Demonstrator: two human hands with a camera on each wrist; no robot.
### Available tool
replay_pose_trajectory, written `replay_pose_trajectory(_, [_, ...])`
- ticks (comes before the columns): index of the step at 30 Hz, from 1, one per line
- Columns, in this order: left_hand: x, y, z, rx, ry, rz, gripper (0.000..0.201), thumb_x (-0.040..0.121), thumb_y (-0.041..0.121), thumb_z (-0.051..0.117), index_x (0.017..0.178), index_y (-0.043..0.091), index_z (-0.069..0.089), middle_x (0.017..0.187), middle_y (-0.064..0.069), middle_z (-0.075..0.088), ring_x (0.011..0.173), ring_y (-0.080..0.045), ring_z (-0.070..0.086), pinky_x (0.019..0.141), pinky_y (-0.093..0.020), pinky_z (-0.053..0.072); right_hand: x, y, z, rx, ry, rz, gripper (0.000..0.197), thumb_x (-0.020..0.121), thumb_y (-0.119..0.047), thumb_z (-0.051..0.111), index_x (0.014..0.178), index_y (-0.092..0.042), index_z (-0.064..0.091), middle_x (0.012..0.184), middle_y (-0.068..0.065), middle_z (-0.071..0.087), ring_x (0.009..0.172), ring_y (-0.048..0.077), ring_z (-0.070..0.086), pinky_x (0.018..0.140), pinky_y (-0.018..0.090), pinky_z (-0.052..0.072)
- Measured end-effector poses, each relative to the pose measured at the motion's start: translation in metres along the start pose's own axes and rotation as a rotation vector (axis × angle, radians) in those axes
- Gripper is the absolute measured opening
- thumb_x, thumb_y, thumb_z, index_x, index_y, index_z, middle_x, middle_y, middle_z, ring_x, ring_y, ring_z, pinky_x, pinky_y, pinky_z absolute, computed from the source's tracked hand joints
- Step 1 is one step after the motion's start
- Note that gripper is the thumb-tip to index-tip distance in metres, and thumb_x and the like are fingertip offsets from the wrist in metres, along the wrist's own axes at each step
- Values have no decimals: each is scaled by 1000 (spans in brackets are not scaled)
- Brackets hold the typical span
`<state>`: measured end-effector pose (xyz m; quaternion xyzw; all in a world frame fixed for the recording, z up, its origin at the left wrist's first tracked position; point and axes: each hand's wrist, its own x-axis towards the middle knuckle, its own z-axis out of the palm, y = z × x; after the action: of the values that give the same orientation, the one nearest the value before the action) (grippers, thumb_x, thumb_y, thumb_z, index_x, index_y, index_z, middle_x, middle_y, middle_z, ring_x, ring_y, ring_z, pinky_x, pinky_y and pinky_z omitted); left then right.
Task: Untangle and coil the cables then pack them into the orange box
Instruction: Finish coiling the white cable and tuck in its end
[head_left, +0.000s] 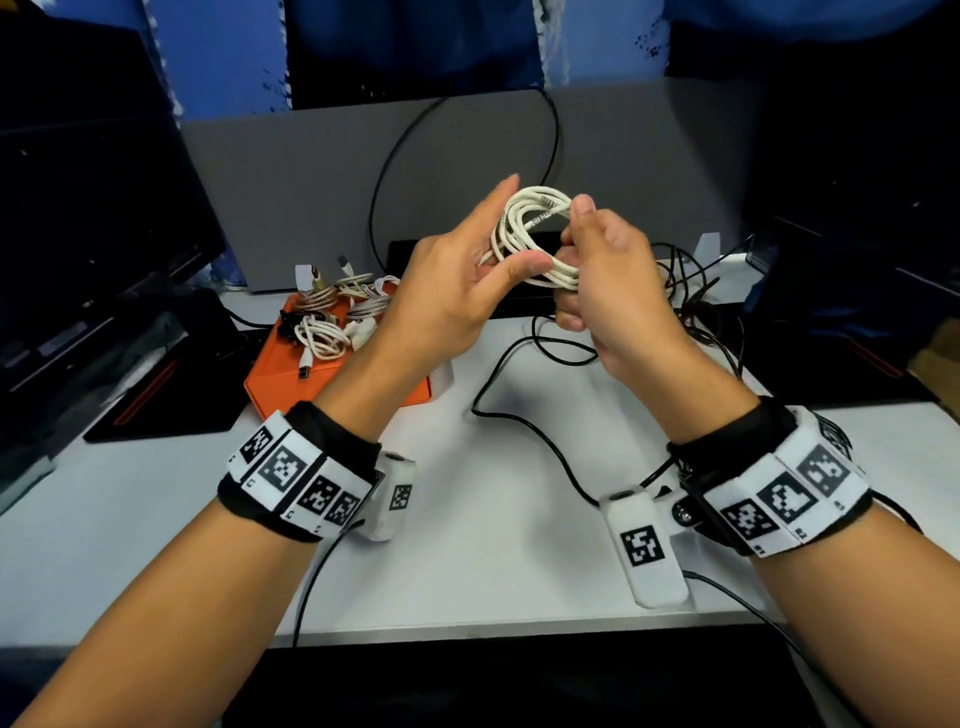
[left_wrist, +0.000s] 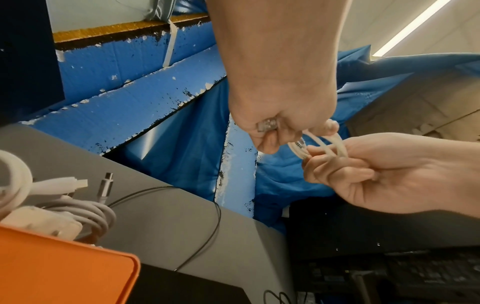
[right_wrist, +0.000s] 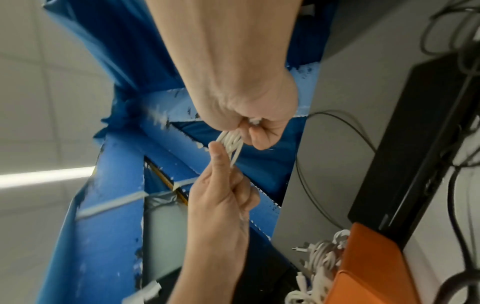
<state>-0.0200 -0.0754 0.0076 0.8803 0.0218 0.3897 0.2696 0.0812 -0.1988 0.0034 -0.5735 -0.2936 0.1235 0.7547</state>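
White cable (head_left: 535, 239): coiled into several loops, being held up in the air between both hands, above the tabletop (head_left: 493, 545), right of the orange box (head_left: 291, 369).
Right hand (head_left: 602, 291): grip is clamping the coil's right side; thumb up by the loose plug end at the top. Left wrist view is showing a clear plug tucked in the fist.
Left hand (head_left: 452, 291): thumb and lower fingers are pinching the loops' left side, index finger sticking out straight.
Doing it well: prob. finishing the coil, so keep loops same size, no slack in the pinch, tuck the plug end through or round the bundle so it's not springing open, then carry it over to the box w/ one hand.
Orange box: already holding other coiled white and braided cables (head_left: 332, 312), piling above the rim; room looks tight.
Black cables (head_left: 691, 291): still lying loose and tangled on the tabletop at right.
Hard to tell: how the tail end is secured, fingers are covering it. Coil's second plug isn't showing. Box depth not showing in any view.
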Motion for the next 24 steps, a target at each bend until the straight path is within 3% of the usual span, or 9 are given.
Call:
replay_pose_trajectory(4, [2, 1, 0, -77, -85, -38, 70, 99, 45, 62, 158, 18, 35, 113, 11, 72, 108, -2, 67, 95, -30, 54, 5, 5, -4, -152, 55, -121, 36, 110, -45, 39, 92, -17, 52, 71, -1, 49, 54, 15, 44, 45, 26, 35])
replay_pose_trajectory(6, [6, 5, -3, -203, -172, -119, 54, 104, 47, 53, 151, 22, 44, 80, 6, 59, 75, 2, 61, 68, -18, 51, 9, 6, -9, -306, 40, -201, 37, 109, -47, 40, 90, -18, 52, 67, -7, 50, 56, 12, 45, 52, 29, 37])
replay_pose_trajectory(8, [10, 9, -6, -184, -181, -167, 35, 108, 42, 44, 131, 19, 56, 66, 4, 47, 57, -6, 47, 52, -19, 40, 11, 7, -12, -408, 13, -254, 36, 109, -46, 40, 89, -19, 53, 63, -13, 48, 53, 8, 42, 54, 30, 36])
replay_pose_trajectory(12, [12, 4, -8, -7, -145, -156, 25, 109, 36, 42, 112, 13, 52, 68, 8, 50, 58, -9, 47, 59, -36, 43, 10, 5, -13, -425, -74, -304, 35, 109, -43, 41, 90, -19, 58, 64, -12, 50, 49, 3, 41, 51, 27, 33])
replay_pose_trajectory(14, [12, 1, -12, 107, -144, -140, 27, 110, 36, 39, 112, 11, 49, 74, 3, 49, 62, -11, 45, 61, -35, 40, 11, -3, -20, -487, -147, -323, 32, 108, -36, 41, 96, -21, 66, 69, -12, 55, 52, 2, 45, 55, 25, 33])
replay_pose_trajectory(16, [12, -2, -17, 214, -147, -124, 29, 111, 36, 36, 114, 9, 47, 77, -1, 52, 66, -14, 48, 61, -33, 37, 15, -12, -33, -694, -247, -364, 31, 108, -26, 42, 113, -29, 72, 84, -13, 58, 71, -1, 53, 68, 22, 37])
replay_pose_trajectory(18, [10, -3, -22, 264, -158, -117, 28, 111, 36, 35, 114, 10, 46, 78, -4, 55, 70, -22, 53, 64, -40, 41, 19, -18, -46, -953, -327, -433, 34, 109, -20, 45, 131, -29, 69, 100, -5, 55, 94, 7, 54, 81, 22, 36])
replay_pose_trajectory(20, [10, -2, -25, 272, -175, -124, 28, 111, 36, 34, 114, 10, 45, 80, -6, 56, 72, -25, 53, 64, -41, 41, 22, -19, -52, -1056, -312, -494, 30, 108, -17, 51, 130, -24, 70, 107, 1, 55, 100, 15, 52, 86, 23, 34])
replay_pose_trajectory(24, [11, 0, -25, 120, -173, -165, 29, 111, 36, 36, 109, 9, 46, 76, 1, 46, 64, -16, 42, 64, -39, 38, 26, -7, -48, -1033, -117, -682, 20, 103, -17, 60, 115, -17, 75, 102, 4, 59, 95, 23, 58, 87, 33, 45])
